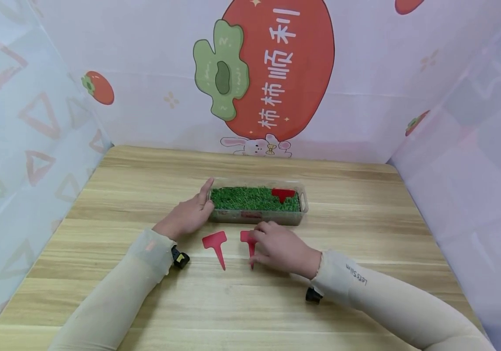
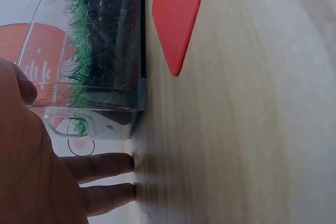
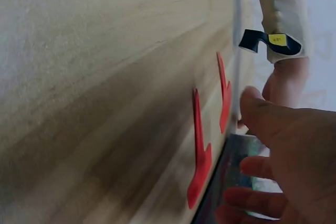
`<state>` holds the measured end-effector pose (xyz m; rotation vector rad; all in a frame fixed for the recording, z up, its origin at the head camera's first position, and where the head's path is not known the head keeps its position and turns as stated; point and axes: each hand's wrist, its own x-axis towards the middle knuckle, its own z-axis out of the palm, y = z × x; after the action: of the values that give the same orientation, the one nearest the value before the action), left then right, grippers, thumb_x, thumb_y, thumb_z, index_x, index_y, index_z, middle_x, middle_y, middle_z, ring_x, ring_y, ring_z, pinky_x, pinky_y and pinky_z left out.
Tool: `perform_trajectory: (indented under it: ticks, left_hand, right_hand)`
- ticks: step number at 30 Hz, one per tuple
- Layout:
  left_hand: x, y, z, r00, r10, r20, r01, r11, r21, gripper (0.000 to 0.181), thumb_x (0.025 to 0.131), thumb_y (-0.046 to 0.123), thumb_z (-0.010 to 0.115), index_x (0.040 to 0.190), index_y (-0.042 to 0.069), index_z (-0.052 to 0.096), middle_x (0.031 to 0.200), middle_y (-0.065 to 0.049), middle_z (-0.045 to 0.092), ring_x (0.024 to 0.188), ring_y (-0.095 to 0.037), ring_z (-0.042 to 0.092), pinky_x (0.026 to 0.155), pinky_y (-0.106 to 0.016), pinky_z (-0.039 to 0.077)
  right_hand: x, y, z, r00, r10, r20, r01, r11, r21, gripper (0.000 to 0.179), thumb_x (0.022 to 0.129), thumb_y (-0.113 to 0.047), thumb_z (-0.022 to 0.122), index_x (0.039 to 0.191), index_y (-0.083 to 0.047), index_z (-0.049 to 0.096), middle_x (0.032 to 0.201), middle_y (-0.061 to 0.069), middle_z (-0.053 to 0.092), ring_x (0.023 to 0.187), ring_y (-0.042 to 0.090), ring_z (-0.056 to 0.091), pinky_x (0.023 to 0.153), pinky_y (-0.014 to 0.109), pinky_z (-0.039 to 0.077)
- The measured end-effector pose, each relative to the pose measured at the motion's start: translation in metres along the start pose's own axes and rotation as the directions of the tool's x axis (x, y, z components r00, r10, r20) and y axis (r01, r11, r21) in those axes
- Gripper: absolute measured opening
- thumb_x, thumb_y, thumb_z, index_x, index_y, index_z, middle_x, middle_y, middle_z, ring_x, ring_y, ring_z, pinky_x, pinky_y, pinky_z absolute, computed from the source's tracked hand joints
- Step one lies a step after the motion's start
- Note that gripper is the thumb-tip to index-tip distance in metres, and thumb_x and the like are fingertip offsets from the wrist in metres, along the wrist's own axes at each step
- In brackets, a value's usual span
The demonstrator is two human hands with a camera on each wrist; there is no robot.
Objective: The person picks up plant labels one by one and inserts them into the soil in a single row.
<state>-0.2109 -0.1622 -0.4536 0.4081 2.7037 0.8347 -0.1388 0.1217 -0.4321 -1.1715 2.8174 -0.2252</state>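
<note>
A clear plastic box (image 1: 259, 216) with green artificial grass (image 1: 243, 199) stands near the table's middle. One red T-shaped plant label (image 1: 282, 193) stands upright in the grass near its right end. My left hand (image 1: 189, 213) is against the box's left end, thumb by the near corner. In the left wrist view, two straight fingertips (image 2: 123, 162) reach down to the tabletop. My right hand (image 1: 283, 247) hovers over a plant label (image 1: 245, 236) lying flat, partly hiding it; the right wrist view shows its fingers apart, holding nothing. Another plant label (image 1: 215, 240) lies to the left.
The wooden table (image 1: 215, 312) meets a back wall cloth (image 1: 145, 117) printed with persimmons, and patterned cloth hangs on both sides. A black wrist strap (image 1: 180, 257) is on the left wrist and a black device (image 1: 314, 295) on the right.
</note>
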Motion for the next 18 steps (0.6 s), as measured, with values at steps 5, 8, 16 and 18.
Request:
perform_trajectory:
  ticks: [5,8,16,18]
  left_hand:
    - [0.0,-0.001,0.001,1.0,-0.009,0.005,0.009,1.0,-0.009,0.064,0.105,0.044,0.019,0.152,0.048,-0.024,0.166,-0.009,0.018,0.152,-0.033,0.021,0.119,-0.058,0.024]
    - [0.0,-0.001,0.002,1.0,-0.009,0.002,0.009,1.0,-0.012,0.064,0.105,0.044,0.019,0.152,0.047,-0.024,0.166,-0.009,0.018,0.152,-0.033,0.021,0.119,-0.058,0.024]
    - [0.0,-0.001,0.002,1.0,-0.009,-0.007,0.009,1.0,-0.003,0.063,0.105,0.044,0.018,0.152,0.048,-0.024,0.166,-0.01,0.018,0.152,-0.033,0.022,0.119,-0.061,0.02]
    - [0.0,-0.001,0.002,1.0,-0.006,-0.01,0.006,1.0,-0.003,0.063,0.105,0.044,0.018,0.151,0.048,-0.025,0.166,-0.01,0.019,0.152,-0.033,0.022,0.119,-0.063,0.018]
  right_hand:
    - [0.003,-0.002,0.012,0.996,0.006,0.088,-0.005,1.0,-0.012,0.075,0.083,-0.065,0.069,0.138,-0.015,0.059,0.128,0.006,0.06,0.114,0.021,0.056,0.1,0.036,0.05]
    - [0.004,-0.002,0.016,0.995,0.007,0.104,-0.006,1.0,-0.009,0.078,0.082,-0.067,0.068,0.141,-0.017,0.056,0.131,0.006,0.058,0.117,0.021,0.055,0.104,0.037,0.047]
    - [0.005,0.001,0.021,0.996,-0.006,0.085,0.007,1.0,-0.009,0.076,0.081,-0.068,0.068,0.138,-0.018,0.059,0.132,0.007,0.056,0.113,0.021,0.051,0.098,0.036,0.048]
    - [0.006,0.002,0.023,0.998,-0.019,0.067,0.021,1.0,-0.019,0.074,0.082,-0.07,0.066,0.135,-0.018,0.061,0.128,0.006,0.057,0.111,0.021,0.052,0.096,0.036,0.049]
